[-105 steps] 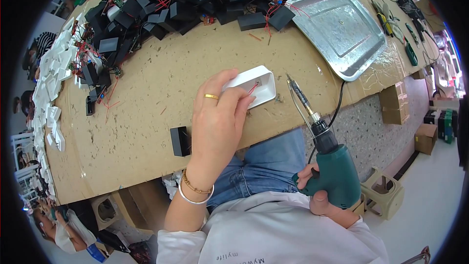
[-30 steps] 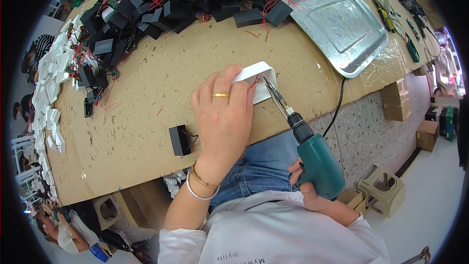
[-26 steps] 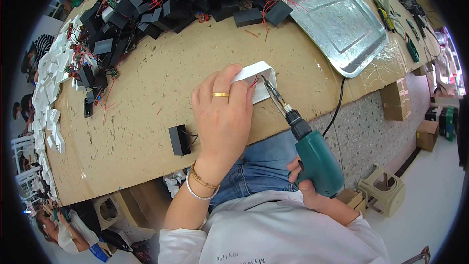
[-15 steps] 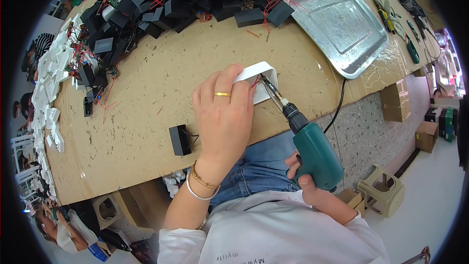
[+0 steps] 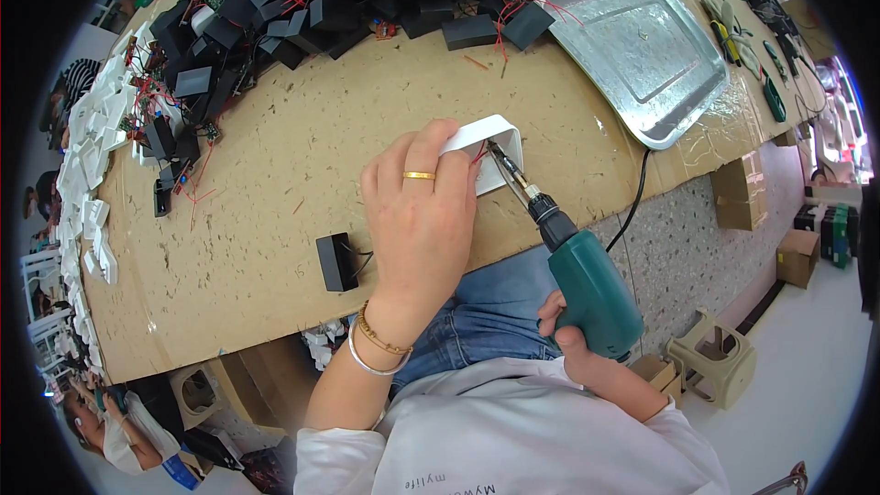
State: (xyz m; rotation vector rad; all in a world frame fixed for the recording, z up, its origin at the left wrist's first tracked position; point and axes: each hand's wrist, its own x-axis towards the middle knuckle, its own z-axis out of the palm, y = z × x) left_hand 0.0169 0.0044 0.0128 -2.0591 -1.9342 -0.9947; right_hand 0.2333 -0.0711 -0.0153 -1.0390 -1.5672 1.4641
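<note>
White plastic rectangular housing (image 5: 490, 148) lies near the brown surface's (image 5: 275, 220) front edge, left hand (image 5: 423, 211) pressing it, fingers clasped over it; right hand (image 5: 573, 348) grips a green electric screwdriver (image 5: 587, 284), bit inside.

Bare cardboard tabletop (image 5: 275, 220) lay open to the left of the left hand (image 5: 423, 220), broken only by a small black box (image 5: 336, 261) with its thin wire just beside the wrist. Farther off, a dense heap of black modules (image 5: 302, 9) with red wires closed the far side from left to centre. A row of white parts (image 5: 92, 165) lined the far-left edge. To the right, the metal tray (image 5: 642, 55) and a black cable (image 5: 632, 202) trailing over the near table edge narrowed the passage beside the green electric screwdriver (image 5: 587, 289). Between tray and heap, a strip of bare board stayed open.
</note>
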